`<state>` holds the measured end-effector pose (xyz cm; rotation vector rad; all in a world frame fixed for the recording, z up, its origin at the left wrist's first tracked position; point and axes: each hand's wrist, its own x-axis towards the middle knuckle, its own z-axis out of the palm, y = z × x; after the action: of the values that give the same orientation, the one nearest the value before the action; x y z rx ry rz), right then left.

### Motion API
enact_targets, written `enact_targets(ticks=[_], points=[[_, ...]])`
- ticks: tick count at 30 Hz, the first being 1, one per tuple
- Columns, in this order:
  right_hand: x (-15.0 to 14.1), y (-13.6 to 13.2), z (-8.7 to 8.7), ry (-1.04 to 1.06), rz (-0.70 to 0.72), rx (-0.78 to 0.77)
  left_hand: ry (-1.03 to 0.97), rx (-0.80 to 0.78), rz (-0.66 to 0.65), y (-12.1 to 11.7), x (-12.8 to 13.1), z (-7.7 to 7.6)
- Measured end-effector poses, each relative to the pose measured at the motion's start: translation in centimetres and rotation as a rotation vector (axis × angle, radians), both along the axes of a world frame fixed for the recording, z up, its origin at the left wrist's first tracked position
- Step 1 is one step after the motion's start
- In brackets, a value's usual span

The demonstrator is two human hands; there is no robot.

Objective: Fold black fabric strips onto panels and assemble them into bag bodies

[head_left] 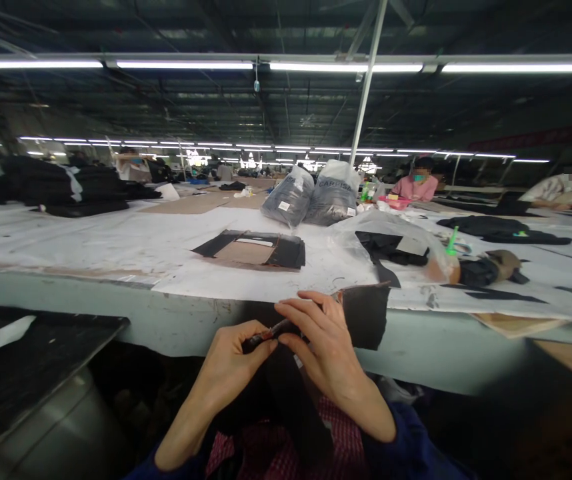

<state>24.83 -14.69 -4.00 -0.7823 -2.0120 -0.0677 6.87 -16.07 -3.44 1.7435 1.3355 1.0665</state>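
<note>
Your left hand (233,363), right hand (329,350): each grip pinching black cloth (285,327), seemingly part-worked; panels (249,252) on bench (91,247), status unclear.

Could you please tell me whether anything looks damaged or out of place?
The white tabletop covering has dark marks near its front edge, to the right of the bare right hand, odd against the pale surface; tears or stains, I cannot tell.

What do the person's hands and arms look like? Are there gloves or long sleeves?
No gloves: the left hand and right hand are both bare, with four fingers and a thumb each. No watch shows on either wrist. The blue sleeves stop partway up the forearms, so the lower arms are bare too.
</note>
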Motion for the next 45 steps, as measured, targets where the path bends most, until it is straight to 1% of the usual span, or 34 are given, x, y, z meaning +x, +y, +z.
enact_targets(ticks=[2, 4, 6, 7, 9, 10, 11, 12, 13, 15, 16, 17, 18, 19, 21, 24, 26, 28, 30, 32, 35, 36, 38, 39, 42, 45], points=[[-0.5, 0.0, 0.6, -0.099, 0.038, -0.015, 0.081, 0.075, 0.031, -0.4, 0.3, -0.1], [-0.9, 0.1, 1.0, -0.155, 0.069, -0.029, 0.132, 0.146, 0.078, -0.4, 0.1, -0.4], [-0.4, 0.6, 1.2, -0.148, 0.067, 0.008, 0.160, 0.165, 0.086, 0.3, -0.7, -1.2], [0.4, 1.1, 1.3, -0.113, 0.038, 0.039, 0.170, 0.152, 0.075, 0.8, -1.2, -1.7], [3.5, 2.9, 1.5, -0.016, -0.096, 0.083, 0.166, 0.128, 0.065, 2.2, -2.5, -3.0], [5.7, 4.1, 1.6, 0.031, -0.201, 0.083, 0.153, 0.129, 0.074, 2.9, -3.0, -3.7], [8.2, 5.3, 1.7, 0.039, -0.329, 0.049, 0.143, 0.136, 0.083, 3.5, -3.5, -4.4], [10.9, 6.7, 1.7, -0.002, -0.451, -0.008, 0.142, 0.148, 0.094, 4.1, -3.9, -5.1], [13.5, 8.1, 1.6, -0.075, -0.562, -0.106, 0.153, 0.160, 0.093, 4.6, -4.1, -5.7], [18.1, 10.5, 1.3, -0.227, -0.708, -0.347, 0.206, 0.204, 0.081, 5.2, -4.3, -6.6], [19.8, 11.4, 1.0, -0.296, -0.728, -0.449, 0.251, 0.243, 0.081, 5.4, -4.2, -6.9], [21.1, 12.1, 0.6, -0.359, -0.701, -0.522, 0.313, 0.294, 0.090, 5.5, -4.1, -7.0], [22.0, 12.6, 0.3, -0.394, -0.678, -0.554, 0.393, 0.348, 0.110, 5.5, -3.8, -7.0], [22.6, 12.9, -0.1, -0.422, -0.657, -0.560, 0.489, 0.397, 0.143, 5.5, -3.6, -6.9], [23.0, 13.1, -0.8, -0.434, -0.669, -0.506, 0.693, 0.456, 0.231, 5.3, -2.8, -6.6], [23.1, 13.0, -1.6, -0.334, -0.703, -0.428, 0.898, 0.490, 0.350, 4.9, -1.5, -6.3], [23.2, 12.8, -1.9, -0.223, -0.655, -0.428, 0.950, 0.503, 0.360, 4.7, -0.6, -6.3], [23.4, 12.6, -2.0, -0.158, -0.607, -0.441, 0.953, 0.485, 0.318, 4.7, -0.1, -6.4], [23.6, 12.4, -2.0, -0.124, -0.586, -0.430, 0.909, 0.446, 0.286, 4.8, 0.1, -6.4], [23.7, 12.2, -2.0, -0.028, -0.559, -0.388, 0.823, 0.389, 0.273, 4.9, 0.0, -6.0], [23.8, 12.3, -1.8, 0.245, -0.494, -0.304, 0.663, 0.219, 0.215, 5.3, -0.3, -4.6], [23.8, 12.5, -1.7, 0.340, -0.475, -0.298, 0.604, 0.154, 0.190, 5.5, -0.3, -4.1], [23.8, 12.8, -1.3, 0.485, -0.430, -0.326, 0.462, 0.065, 0.159, 5.8, -0.4, -3.0], [23.8, 13.0, -1.1, 0.523, -0.402, -0.349, 0.382, 0.043, 0.140, 6.0, -0.3, -2.5], [23.6, 13.3, -0.1, 0.490, -0.316, -0.417, 0.110, -0.044, 0.022, 6.3, -0.1, -1.0], [23.3, 13.7, 1.2, 0.396, -0.291, -0.517, -0.198, -0.214, -0.072, 6.5, 0.1, 0.8]])
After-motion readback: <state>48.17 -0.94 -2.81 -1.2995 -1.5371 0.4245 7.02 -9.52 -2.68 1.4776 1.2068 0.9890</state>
